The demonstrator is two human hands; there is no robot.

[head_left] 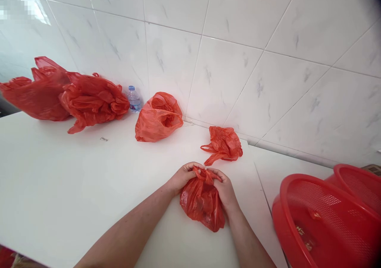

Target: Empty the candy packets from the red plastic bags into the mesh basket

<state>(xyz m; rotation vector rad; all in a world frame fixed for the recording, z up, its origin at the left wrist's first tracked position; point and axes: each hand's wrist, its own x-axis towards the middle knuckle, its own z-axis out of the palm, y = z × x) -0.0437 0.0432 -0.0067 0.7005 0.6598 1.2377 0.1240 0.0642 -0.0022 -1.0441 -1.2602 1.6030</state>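
A red plastic bag (202, 204) rests on the white table in front of me, its top gathered between both hands. My left hand (186, 176) grips the bag's top on the left side, thumb and fingers closed on the plastic. On the other side, my right hand (223, 186) pinches the top of the same bag. What the bag contains cannot be made out through the plastic. Just beyond my hands lies a crumpled red plastic bag (226, 145) with its handles toward me.
Near the tiled wall stand an open red bag (154, 121), a water bottle (134, 99) and bulky red bags (95, 101) at the left. A red plastic basket (285, 204) with small items inside sits at right, another basket (354, 180) behind it. The white table (74, 180) extends left.
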